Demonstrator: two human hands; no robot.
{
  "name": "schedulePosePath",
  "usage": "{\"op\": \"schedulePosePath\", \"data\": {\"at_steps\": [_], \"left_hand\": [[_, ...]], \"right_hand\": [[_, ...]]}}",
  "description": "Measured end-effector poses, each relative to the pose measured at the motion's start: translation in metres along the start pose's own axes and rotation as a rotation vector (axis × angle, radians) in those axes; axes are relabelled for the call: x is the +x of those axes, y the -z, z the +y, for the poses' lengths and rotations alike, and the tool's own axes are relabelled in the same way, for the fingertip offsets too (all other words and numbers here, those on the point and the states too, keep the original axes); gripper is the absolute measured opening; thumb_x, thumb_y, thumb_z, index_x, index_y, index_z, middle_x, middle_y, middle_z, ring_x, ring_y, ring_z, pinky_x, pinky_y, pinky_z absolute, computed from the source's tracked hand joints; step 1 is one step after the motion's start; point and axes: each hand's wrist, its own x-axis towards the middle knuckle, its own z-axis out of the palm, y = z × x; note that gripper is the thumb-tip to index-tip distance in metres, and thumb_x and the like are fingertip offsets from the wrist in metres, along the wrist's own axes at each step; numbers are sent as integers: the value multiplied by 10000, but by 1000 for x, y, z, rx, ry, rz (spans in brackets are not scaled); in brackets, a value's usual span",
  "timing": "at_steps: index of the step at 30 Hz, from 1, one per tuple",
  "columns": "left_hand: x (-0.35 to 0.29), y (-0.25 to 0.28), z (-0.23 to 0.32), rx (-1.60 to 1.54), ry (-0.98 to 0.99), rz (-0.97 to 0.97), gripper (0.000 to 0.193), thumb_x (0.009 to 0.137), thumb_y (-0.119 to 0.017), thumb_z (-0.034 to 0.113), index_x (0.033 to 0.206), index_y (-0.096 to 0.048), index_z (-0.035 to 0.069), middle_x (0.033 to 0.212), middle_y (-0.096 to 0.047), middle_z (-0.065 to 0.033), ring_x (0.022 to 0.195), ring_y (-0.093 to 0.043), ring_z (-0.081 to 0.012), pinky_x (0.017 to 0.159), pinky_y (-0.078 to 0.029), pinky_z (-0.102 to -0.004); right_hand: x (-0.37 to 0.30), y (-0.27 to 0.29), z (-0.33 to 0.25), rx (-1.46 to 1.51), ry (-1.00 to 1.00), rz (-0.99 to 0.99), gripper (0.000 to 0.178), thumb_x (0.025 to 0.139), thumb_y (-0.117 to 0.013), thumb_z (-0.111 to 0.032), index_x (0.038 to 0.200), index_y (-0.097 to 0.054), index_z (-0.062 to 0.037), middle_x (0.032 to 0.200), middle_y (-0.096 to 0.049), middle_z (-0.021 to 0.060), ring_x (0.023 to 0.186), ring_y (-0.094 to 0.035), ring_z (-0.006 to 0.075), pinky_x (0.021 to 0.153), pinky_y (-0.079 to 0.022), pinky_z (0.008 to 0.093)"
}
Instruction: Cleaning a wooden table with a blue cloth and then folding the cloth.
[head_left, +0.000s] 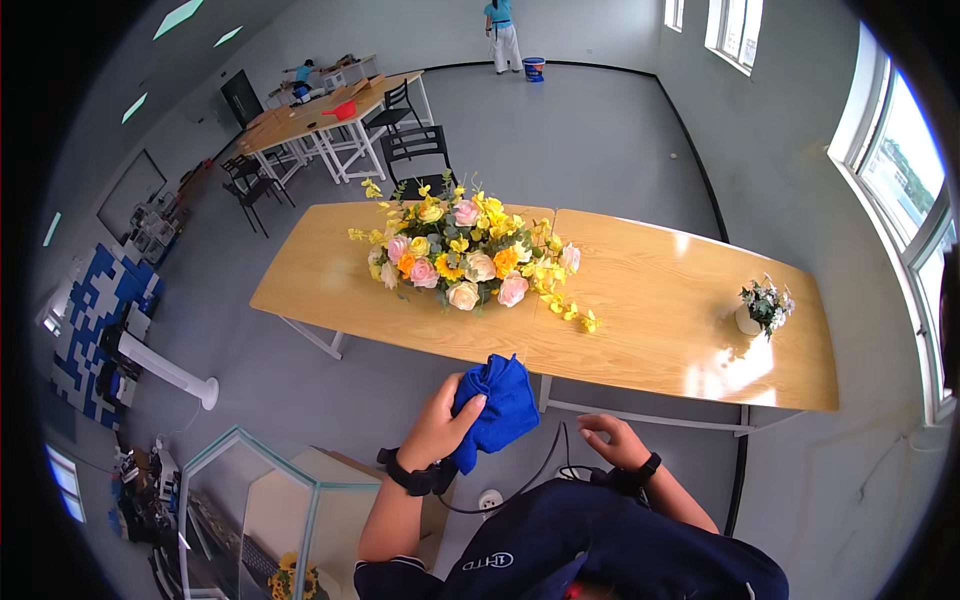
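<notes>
My left hand (437, 425) grips a bunched blue cloth (500, 410), held in the air just short of the wooden table's (640, 340) near edge. Thumb and fingers pinch the cloth at its left side, and the rest hangs down to the right. To the right, my right hand (614, 442) hovers near the same edge, its fingers loosely bent and apart, with nothing seen in them. Beyond the cloth, a large arrangement of yellow, pink and cream flowers (465, 255) lies on the table. Dark bands circle both my wrists.
A small potted plant (764, 307) stands at the table's right end. Behind the table is a black chair (415, 150). Lower left is a glass-edged case (250, 490); a white column (170, 370) stands further left. A person (502, 35) is by a blue bucket (534, 69) far back.
</notes>
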Motion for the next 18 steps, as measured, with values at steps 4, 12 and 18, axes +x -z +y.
{"op": "schedulePosePath", "data": {"at_steps": [4,12,18], "left_hand": [[36,-49,-15,273,-132,-5,387,868,-591,228,1161,-510,-12,978,-630,-190,879,-626,-288,780,-470,-351],[48,-97,-32,342,-138,-123,408,825,-637,248,1124,-547,-16,928,-631,-160,837,-627,-246,746,-486,-322],[58,-90,-37,35,-113,-452,573,833,-647,162,1339,-404,52,1265,-504,-119,1013,-591,-209,866,-477,-328]], "right_hand": [[1,28,-27,43,190,-85,252,876,-584,-143,1102,-585,-34,922,-642,105,887,-629,221,792,-491,334],[20,34,14,564,-66,-283,538,942,-499,-229,1398,-296,-29,1339,-446,145,1212,-461,237,988,-396,362],[53,20,35,1414,-510,-442,974,778,-179,-783,1423,-228,-55,1378,-393,151,1280,-386,270,1061,-326,402]]}}
